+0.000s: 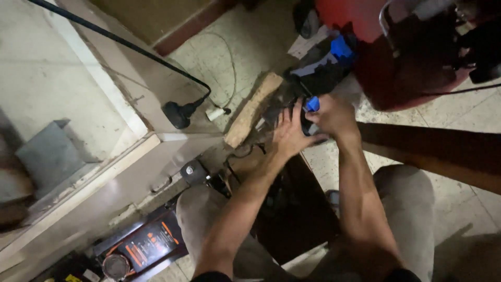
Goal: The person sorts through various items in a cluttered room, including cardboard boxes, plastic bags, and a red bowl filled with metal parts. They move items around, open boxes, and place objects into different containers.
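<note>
Both my hands reach forward over a dark tool with blue parts [312,104] lying on the tiled floor. My left hand [288,133] rests flat on it with the fingers spread. My right hand [334,116] curls around its right side near a blue piece. How firmly either hand grips cannot be seen. A rough wooden block [252,108] lies just left of the tool, touching it.
A black cable with a plug [177,112] runs along a pale cabinet edge [156,138] at the left. A red machine body [396,57] stands at upper right. A dark wooden beam [433,149] crosses at right. A black and orange box [148,243] sits by my knees.
</note>
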